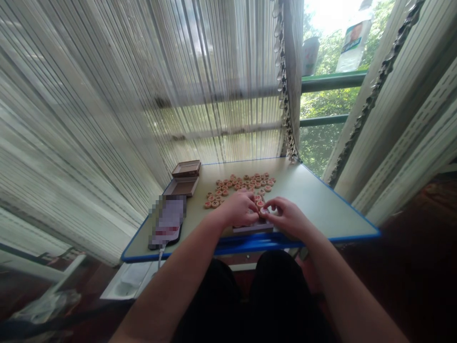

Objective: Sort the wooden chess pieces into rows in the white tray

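Round wooden Chinese chess pieces with red or dark characters lie loose in a wide cluster at the middle of the table. Close to the near edge is a small shallow box, with several pieces in or over it. My right hand comes in from the right, thumb and fingertips closed on one Chinese chess piece above the box. Beside it, my left hand has its fingers curled down over the box's left part. Its palm hides what those fingers hold, if anything.
A pale table with a blue rim stands before me. On its left are an open shallow box, another box behind it, and a phone with a white cable. String curtains hang behind; a bottle and a cup stand at the window.
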Demonstrator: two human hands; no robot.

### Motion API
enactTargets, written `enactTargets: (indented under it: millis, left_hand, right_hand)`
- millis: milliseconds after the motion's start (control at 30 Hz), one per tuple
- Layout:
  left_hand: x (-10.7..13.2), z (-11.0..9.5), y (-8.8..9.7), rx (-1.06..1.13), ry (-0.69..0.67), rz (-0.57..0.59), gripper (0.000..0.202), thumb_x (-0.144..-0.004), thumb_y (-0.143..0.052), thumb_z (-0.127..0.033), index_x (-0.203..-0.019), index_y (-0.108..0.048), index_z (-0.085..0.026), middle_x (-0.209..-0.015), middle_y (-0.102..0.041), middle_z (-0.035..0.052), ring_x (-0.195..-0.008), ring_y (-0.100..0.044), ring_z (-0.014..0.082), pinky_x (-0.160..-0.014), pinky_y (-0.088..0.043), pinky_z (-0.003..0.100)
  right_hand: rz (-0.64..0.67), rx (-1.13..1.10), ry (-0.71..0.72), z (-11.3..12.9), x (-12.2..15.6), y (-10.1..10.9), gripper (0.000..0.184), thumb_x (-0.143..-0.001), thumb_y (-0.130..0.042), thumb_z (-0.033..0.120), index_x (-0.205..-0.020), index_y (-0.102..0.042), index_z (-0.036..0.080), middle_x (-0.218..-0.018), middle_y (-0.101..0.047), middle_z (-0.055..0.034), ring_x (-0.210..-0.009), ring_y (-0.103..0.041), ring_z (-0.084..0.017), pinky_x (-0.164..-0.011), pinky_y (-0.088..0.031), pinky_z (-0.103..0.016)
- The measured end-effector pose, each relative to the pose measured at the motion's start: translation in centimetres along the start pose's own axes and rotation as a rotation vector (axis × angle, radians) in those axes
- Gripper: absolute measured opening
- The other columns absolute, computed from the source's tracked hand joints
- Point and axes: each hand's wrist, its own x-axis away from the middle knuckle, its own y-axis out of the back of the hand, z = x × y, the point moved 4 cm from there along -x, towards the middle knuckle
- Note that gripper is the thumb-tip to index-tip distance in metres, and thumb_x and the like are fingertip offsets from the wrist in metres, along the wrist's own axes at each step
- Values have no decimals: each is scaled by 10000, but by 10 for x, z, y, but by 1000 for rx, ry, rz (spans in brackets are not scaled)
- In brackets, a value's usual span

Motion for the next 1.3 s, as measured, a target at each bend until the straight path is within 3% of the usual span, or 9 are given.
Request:
enactTargets:
  millis: [600, 767, 967, 1067, 1167, 1300]
  left_hand:
    - [1, 6, 2, 49, 19, -26, 183, -678, -572, -177, -717, -744, -228, -765, -613, 25, -792, -505, 160, -742, -400, 267]
    - [2, 11, 9, 76, 44, -127, 199, -661, -545, -144, -677, -736, -199, -739, -600, 34, -785, -512, 163, -743, -418, 267]
    - [1, 29, 19, 96, 227, -322, 185, -716, -549, -228, -782, -717, -186, -862, -628, 46, -868, -554, 178, -851, -428, 309]
    - [-6, 44, 24, 53, 320, -319, 258, -748, -534, -265, -934, -694, -184, -950, -648, 59, -944, -558, 192, -897, -423, 324]
    - [-17, 61, 27, 14, 417, -244, 325, -776, -489, -227, -1050, -658, -180, -1018, -657, 69, -971, -567, 182, -917, -422, 308]
    - [-38, 85, 26, -37, 487, -126, 331, -779, -470, -208, -1048, -663, -193, -1042, -666, 52, -972, -581, 174, -915, -429, 277]
  right_hand:
    - [9, -2, 12, -3, -2, -4, 230, -729, -585, 367, -875, -663, 207, -812, -600, -28, -642, -508, -133, -613, -408, -259]
    - [4, -2, 15, -1, 0, -4, 254, -733, -585, 393, -889, -661, 208, -822, -598, -29, -635, -508, -131, -604, -409, -258]
    - [-28, -90, 17, 0, -4, 1, 238, -770, -541, 372, -898, -675, 222, -804, -585, -29, -641, -516, -137, -615, -432, -267]
    - [0, -75, 13, -1, -21, 10, 248, -769, -539, 373, -911, -675, 222, -827, -600, -33, -633, -522, -138, -629, -440, -276]
    - [34, 18, -13, -7, -52, 18, 258, -766, -532, 356, -911, -684, 207, -854, -611, -48, -633, -526, -140, -637, -439, -282]
    - [73, 154, -71, -26, -103, 19, 267, -724, -533, 237, -935, -690, 191, -918, -609, -71, -715, -553, -157, -666, -438, -271]
